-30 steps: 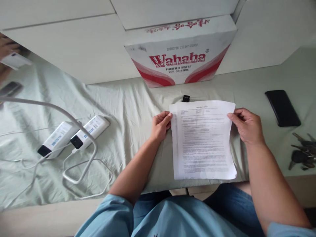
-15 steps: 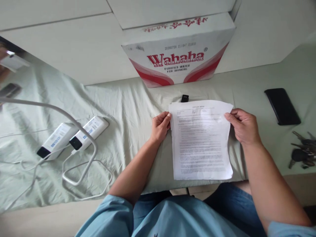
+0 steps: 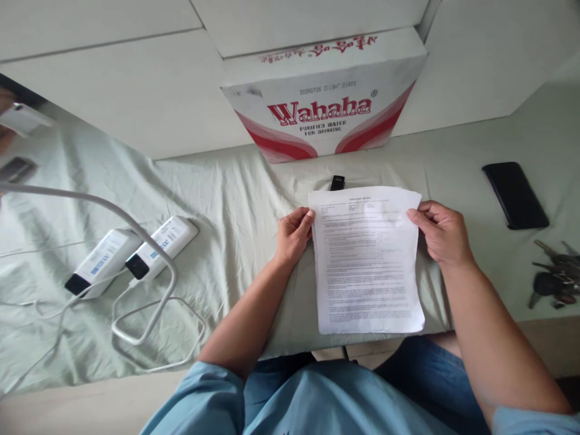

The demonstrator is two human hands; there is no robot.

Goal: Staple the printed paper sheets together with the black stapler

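Note:
A white printed sheet of paper (image 3: pixel 368 266) is held upright-facing in front of me, at the near edge of the cloth-covered table. My left hand (image 3: pixel 294 232) pinches its upper left edge, thumb on the front and fingers behind. On the opposite side, my right hand (image 3: pixel 441 232) grips the upper right edge in the same way. The print is too small to read, apart from a short heading line at the top. Whether there is more than one sheet I cannot tell. Just past the paper's top edge lies a small black object (image 3: pixel 338 182), partly covered by it.
A white and red Wahaha water carton (image 3: pixel 324 115) stands at the back against white panels. To the right lie a black phone (image 3: pixel 515 195) and a bunch of keys (image 3: pixel 556 277). Two white power banks (image 3: pixel 165 244) with cables (image 3: pixel 158 317) are on the left. Pale green cloth (image 3: pixel 244 199) covers the table.
Both hands keep their hold on the paper. Its right edge and my right hand have shifted slightly left; the whole view has also moved a little.

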